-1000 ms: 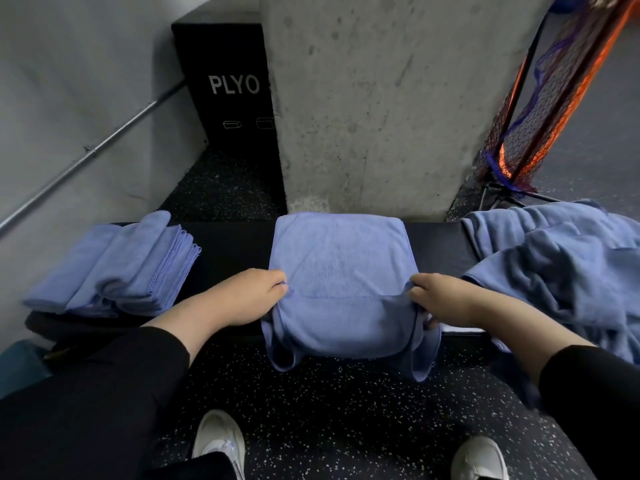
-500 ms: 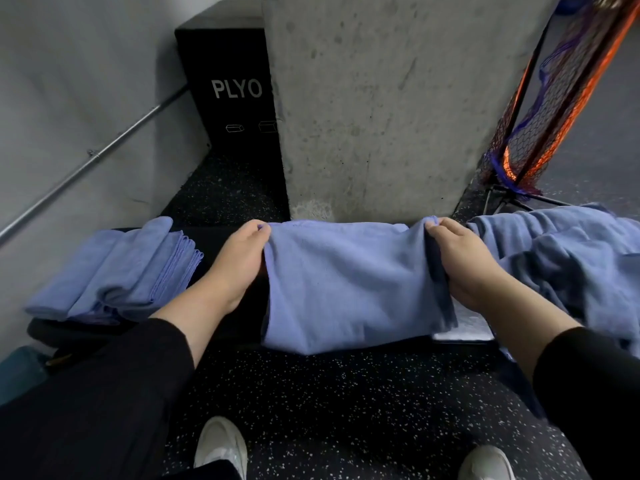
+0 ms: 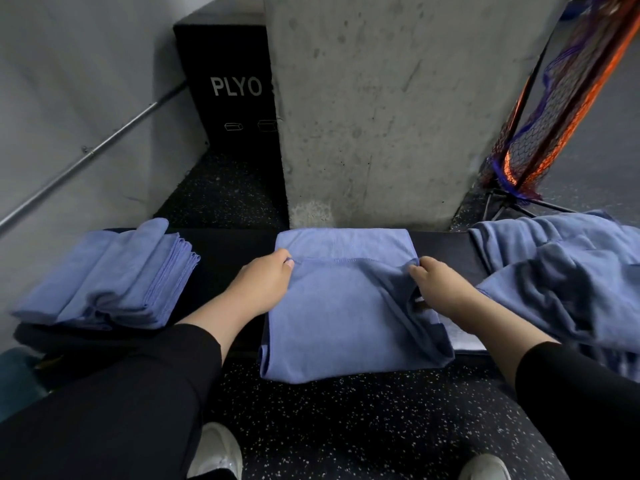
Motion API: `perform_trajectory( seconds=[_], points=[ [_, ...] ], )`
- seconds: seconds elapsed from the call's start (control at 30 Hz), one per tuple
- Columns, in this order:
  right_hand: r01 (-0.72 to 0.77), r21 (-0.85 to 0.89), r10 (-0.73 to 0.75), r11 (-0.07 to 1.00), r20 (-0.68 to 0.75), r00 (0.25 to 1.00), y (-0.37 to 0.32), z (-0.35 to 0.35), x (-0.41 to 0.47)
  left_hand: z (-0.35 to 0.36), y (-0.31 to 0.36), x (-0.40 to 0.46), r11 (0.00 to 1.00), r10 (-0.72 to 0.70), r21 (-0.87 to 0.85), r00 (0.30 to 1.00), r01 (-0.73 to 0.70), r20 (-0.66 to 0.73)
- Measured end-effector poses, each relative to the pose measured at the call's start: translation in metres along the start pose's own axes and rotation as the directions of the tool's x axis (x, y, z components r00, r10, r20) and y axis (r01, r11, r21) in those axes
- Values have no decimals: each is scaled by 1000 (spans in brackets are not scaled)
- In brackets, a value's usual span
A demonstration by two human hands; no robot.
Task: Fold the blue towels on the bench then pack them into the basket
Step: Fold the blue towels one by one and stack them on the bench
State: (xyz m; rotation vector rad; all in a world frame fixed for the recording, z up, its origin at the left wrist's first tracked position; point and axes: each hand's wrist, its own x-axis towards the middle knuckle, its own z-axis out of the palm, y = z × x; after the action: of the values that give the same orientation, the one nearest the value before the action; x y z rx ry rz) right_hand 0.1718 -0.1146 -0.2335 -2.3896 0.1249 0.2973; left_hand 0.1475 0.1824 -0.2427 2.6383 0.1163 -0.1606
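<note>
Blue terry cloth fills the middle of the view: a half-folded blue towel [image 3: 349, 317] lies across the black padded desk [image 3: 228, 258], its near part hanging over the front edge toward the speckled dark rubber floor [image 3: 346, 427]. The left hand [image 3: 265, 287] pinches the left corner of the towel's upper folded layer, fingers curled round the hem, and the right hand [image 3: 440, 289] pinches the right corner of that same layer, where the cloth bunches into dark creases beneath the wrist. Both arms wear black sleeves. At the left end of the desk sits a neat stack of folded blue towels [image 3: 110, 278], well apart from the towel being handled. At the right end lies a loose, rumpled heap of unfolded blue towels [image 3: 561, 271], just beside the right forearm. Behind the desk stands a grey concrete pillar [image 3: 381, 109], with a black box lettered PLYO [image 3: 228, 95] to its left and an orange and purple net [image 3: 554, 109] leaning to its right.
</note>
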Motion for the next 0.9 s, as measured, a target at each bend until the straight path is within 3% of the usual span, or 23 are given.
perform_trajectory(
  seconds=[0.13, 0.2, 0.27, 0.33, 0.43, 0.5, 0.53, 0.57, 0.63, 0.7, 0.8, 0.9],
  points=[
    [-12, -134, 39, 991, 200, 979, 6, -4, -15, -8, -3, -16, 1000, 13, 5, 994, -14, 109],
    [2, -147, 32, 989, 226, 974, 11, -5, -22, -12, -4, -26, 999, 46, 17, 991, -49, 127],
    [5, -2, -5, 1000, 152, 988, 15, -7, -26, -16, -6, -33, 997, 77, -25, 990, -74, 120],
    [-55, 305, 18, 951, 123, 992, 14, -12, -31, -21, -8, -36, 967, 85, -249, 992, -58, 99],
    [-97, 584, 21, 806, 136, 991, 6, -21, -33, -30, -2, -40, 704, 29, -709, 997, 28, 68],
    [-100, 688, 41, 719, 101, 994, -2, -28, -29, -38, 3, -37, 502, -58, -862, 997, 76, 54],
    [-102, 731, 67, 675, 78, 995, -8, -31, -26, -40, 5, -33, 452, -106, -889, 994, 81, 37],
    [-90, 751, 77, 654, 52, 996, -14, -32, -21, -41, 4, -27, 479, -151, -875, 989, 71, -2],
    [-65, 756, 87, 651, 11, 996, -20, -30, -9, -36, -1, -11, 702, -184, -710, 977, 56, -105],
    [-45, 656, 85, 753, -29, 996, -17, -21, 2, -23, -7, 2, 868, -153, -490, 983, 83, -106],
    [-54, 352, 86, 934, -74, 994, 2, -5, 21, -5, -12, 15, 972, -101, -218, 994, 87, -50],
    [-58, 155, 79, 986, -127, 989, 6, -3, 30, -2, -14, 26, 987, -96, -137, 991, 83, -88]
  ],
)
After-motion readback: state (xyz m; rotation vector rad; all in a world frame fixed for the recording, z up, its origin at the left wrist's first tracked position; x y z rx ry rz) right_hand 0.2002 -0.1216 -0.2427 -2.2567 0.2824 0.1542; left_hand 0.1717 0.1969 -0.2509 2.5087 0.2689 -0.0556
